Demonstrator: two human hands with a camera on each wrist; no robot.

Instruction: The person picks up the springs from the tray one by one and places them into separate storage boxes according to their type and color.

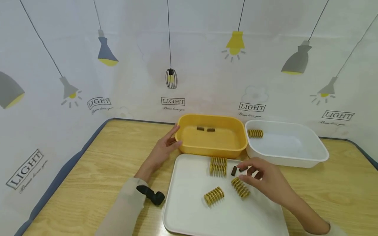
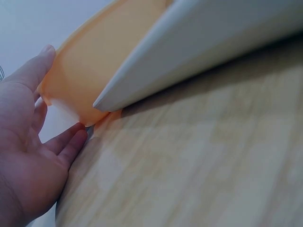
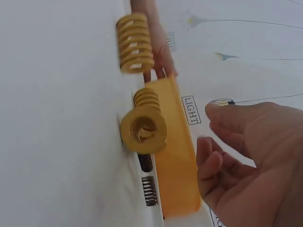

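My left hand lies flat against the left wall of a yellow bin, fingers straight; the left wrist view shows the fingers on the bin. Two small dark springs lie inside the bin. My right hand hovers over a white tray, fingers loosely curled and holding nothing, beside two small dark springs. Several yellow springs lie on the tray: a pair, one and another. The right wrist view shows my empty hand, yellow springs and dark springs.
A white bin stands right of the yellow bin, with one yellow spring in its left corner. The wooden table ends at a patterned wall behind the bins. A black strap piece sits at my left wrist.
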